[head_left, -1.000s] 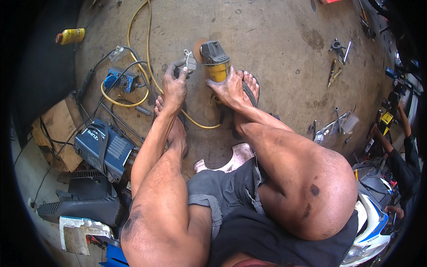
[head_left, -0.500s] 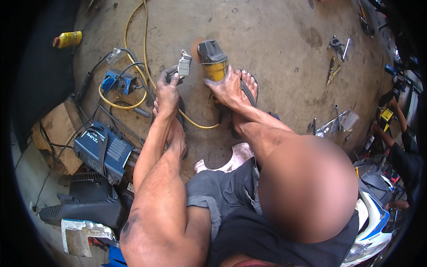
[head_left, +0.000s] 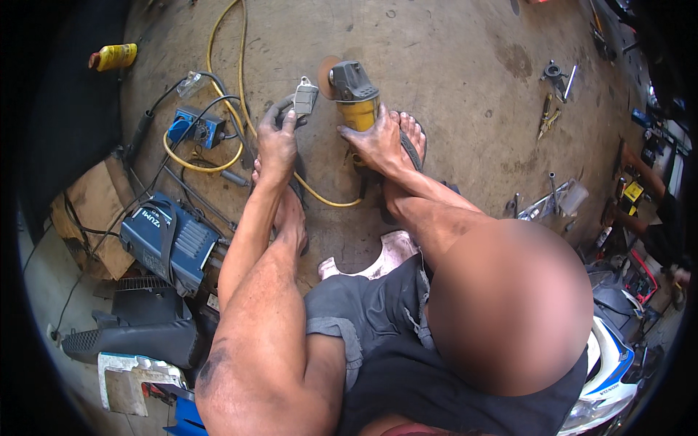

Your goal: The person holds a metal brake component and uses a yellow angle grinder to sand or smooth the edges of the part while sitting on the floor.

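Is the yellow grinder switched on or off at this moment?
Cannot tell: no switch shows on the grinder, partly covered by the right hand, and the disc does not clearly show spinning or stillness.

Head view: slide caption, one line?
Left hand holds a grey brake pad beside the disc of a yellow grinder gripped in the right hand.

Diffuse light is covering the floor (head_left: 451, 65) around both grips; heavy blur is masking the right leg (head_left: 509, 305) below the right hand (head_left: 374, 142); black vignetting is surrounding everything.
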`<action>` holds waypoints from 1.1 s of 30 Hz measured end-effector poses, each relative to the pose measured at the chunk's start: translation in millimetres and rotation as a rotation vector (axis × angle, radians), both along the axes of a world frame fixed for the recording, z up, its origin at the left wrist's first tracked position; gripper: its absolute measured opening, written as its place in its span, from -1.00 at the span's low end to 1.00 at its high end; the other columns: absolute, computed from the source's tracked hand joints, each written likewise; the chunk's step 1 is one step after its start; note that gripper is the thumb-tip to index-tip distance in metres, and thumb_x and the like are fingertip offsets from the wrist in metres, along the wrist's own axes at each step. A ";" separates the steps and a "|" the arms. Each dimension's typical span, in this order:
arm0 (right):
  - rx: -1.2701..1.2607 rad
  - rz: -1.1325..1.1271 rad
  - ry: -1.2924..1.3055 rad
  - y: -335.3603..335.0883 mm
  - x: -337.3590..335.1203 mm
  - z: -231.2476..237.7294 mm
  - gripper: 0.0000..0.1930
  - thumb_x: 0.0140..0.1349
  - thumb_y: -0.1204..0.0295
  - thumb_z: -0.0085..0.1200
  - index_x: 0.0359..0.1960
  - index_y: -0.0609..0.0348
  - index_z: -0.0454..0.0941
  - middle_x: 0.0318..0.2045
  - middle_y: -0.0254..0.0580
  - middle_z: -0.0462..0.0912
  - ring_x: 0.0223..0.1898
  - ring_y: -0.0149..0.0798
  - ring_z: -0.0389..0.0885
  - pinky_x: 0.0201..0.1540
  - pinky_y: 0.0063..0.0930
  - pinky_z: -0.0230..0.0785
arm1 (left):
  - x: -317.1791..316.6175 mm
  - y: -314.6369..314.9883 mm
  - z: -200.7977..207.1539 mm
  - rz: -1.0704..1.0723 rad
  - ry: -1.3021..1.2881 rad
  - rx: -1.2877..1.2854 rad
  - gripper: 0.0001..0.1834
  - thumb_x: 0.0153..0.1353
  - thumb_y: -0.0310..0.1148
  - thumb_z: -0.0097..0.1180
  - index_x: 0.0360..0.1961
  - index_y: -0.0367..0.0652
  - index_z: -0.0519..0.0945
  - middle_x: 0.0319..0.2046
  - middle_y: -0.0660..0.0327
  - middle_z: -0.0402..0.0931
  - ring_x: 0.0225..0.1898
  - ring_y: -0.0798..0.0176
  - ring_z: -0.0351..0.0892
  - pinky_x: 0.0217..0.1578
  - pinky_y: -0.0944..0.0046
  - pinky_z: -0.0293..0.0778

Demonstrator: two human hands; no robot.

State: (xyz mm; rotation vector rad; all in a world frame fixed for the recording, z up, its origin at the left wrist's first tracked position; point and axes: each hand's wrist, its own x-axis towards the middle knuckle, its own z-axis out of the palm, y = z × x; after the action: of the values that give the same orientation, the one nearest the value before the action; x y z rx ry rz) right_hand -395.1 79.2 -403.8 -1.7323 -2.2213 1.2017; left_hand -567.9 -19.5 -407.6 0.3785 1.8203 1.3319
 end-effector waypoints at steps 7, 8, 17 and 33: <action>-0.049 -0.001 0.073 4.3 2.7 17.0 -0.22 -0.21 0.03 0.50 -0.09 0.42 0.47 -0.22 0.22 0.59 -0.12 0.15 0.56 0.01 -0.04 0.40 | -7.8 -3.4 8.3 0.115 -0.145 0.061 -0.70 0.35 -0.51 0.01 0.06 -0.36 0.56 -0.14 0.09 0.64 -0.13 0.28 0.61 -0.05 0.30 0.51; -0.038 0.002 0.058 6.0 4.5 16.9 -0.22 -0.21 0.03 0.49 -0.09 0.42 0.47 -0.21 0.22 0.58 -0.11 0.15 0.55 0.02 -0.04 0.40 | -6.4 0.1 9.9 0.089 -0.107 0.054 -0.71 0.35 -0.51 0.01 0.06 -0.36 0.56 -0.14 0.08 0.64 -0.12 0.27 0.61 -0.04 0.29 0.51; 0.019 0.070 -0.002 4.3 3.4 18.0 -0.19 -0.20 0.02 0.47 -0.05 0.43 0.42 -0.19 0.31 0.55 -0.06 0.22 0.52 0.07 0.01 0.36 | 0.8 21.1 35.6 -0.038 0.153 -0.010 -0.71 0.35 -0.51 0.01 0.05 -0.37 0.55 -0.14 0.06 0.64 -0.12 0.26 0.63 -0.06 0.26 0.52; 0.000 0.055 0.029 3.3 3.6 14.7 -0.20 -0.17 0.05 0.47 -0.05 0.47 0.42 -0.21 0.33 0.59 -0.08 0.21 0.58 0.02 -0.03 0.43 | 4.1 19.9 32.4 -0.178 0.421 -0.062 -0.73 0.31 -0.49 0.06 0.00 -0.33 0.57 -0.21 -0.05 0.56 -0.23 0.08 0.65 -0.20 0.16 0.53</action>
State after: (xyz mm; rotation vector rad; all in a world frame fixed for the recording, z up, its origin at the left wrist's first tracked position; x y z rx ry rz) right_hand -391.4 82.5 -389.1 -1.6530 -2.2669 1.2291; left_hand -563.7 0.4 -375.3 0.8172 2.1059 1.1279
